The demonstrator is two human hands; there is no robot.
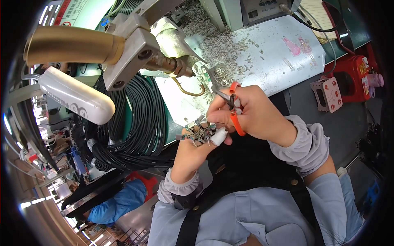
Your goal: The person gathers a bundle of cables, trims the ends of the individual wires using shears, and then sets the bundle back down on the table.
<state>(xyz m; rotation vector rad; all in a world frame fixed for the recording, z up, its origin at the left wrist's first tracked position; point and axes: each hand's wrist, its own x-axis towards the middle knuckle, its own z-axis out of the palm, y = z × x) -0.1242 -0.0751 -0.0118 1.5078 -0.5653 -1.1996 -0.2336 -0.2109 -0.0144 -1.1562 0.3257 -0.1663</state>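
My right hand (260,112) is closed around pliers with orange handles (237,124). Their dark jaws point up and left, close to a metal fixture (207,78) under the machine's nozzle. Whether the jaws grip anything is too small to tell. Just below, my left hand (189,156) is closed on a cluster of small metal connectors (200,133), some with greenish parts. White wrapping (218,136) covers one of its digits. The fingers of both hands nearly meet, and part of the left hand is hidden behind the connectors.
A metal clamp (131,51) with a thick tan tube overhangs the bench at left. Near it are a white cylinder (78,96) and coiled black cable (139,119). Loose small metal pieces (230,47) cover part of the white sheet. A red stool (355,82) stands at right.
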